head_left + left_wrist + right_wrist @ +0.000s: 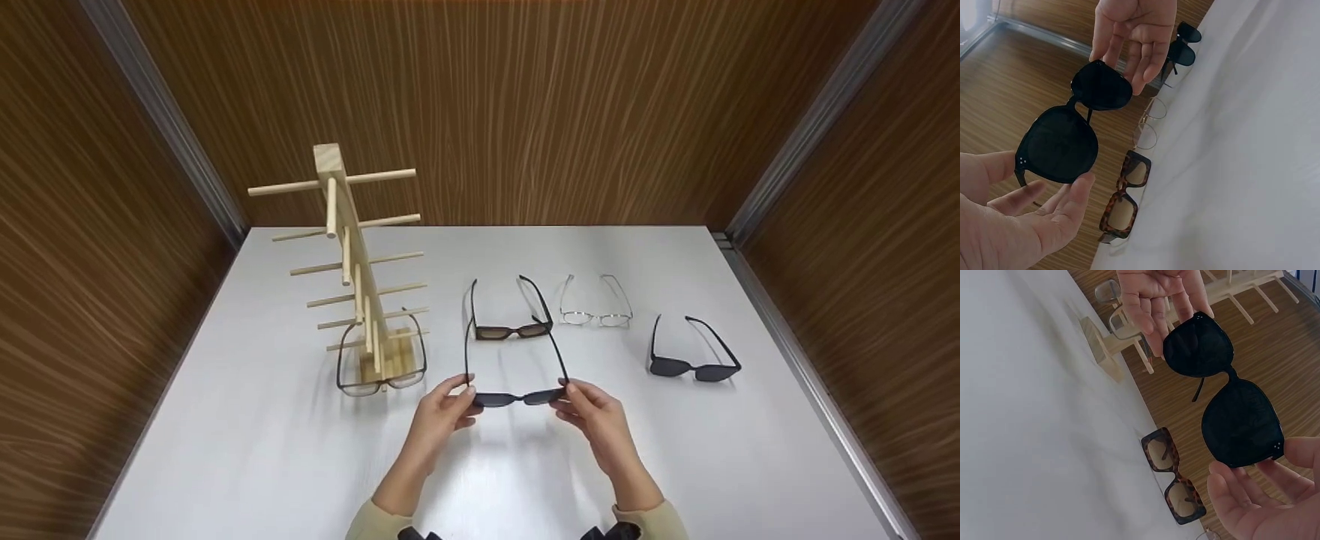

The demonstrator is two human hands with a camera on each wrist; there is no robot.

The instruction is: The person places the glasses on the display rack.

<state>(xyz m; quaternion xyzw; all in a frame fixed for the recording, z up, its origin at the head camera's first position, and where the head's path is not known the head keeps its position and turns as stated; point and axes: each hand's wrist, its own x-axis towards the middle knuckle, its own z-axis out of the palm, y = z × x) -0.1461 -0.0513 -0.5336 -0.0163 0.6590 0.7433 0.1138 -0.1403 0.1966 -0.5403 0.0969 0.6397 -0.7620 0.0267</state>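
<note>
Both hands hold one pair of black sunglasses (495,400) with dark lenses, temples unfolded and pointing away from the person. My left hand (442,412) pinches the frame's left corner; my right hand (596,416) pinches the right corner. In the left wrist view, three small silver dots mark a corner of the black sunglasses (1058,146). Just beyond them lie tortoiseshell sunglasses (514,331) with brown lenses, temples unfolded. To the left, a wooden peg stand (352,247) carries thin-framed eyeglasses (363,389) low down, near its base.
Thin metal-framed eyeglasses (596,319) lie on the white table (262,450), right of the tortoiseshell pair. Another pair of black sunglasses (694,370) lies farther right. Wood-grain panels (487,112) enclose the back and sides. The stand's pegs stick out to both sides and toward the person.
</note>
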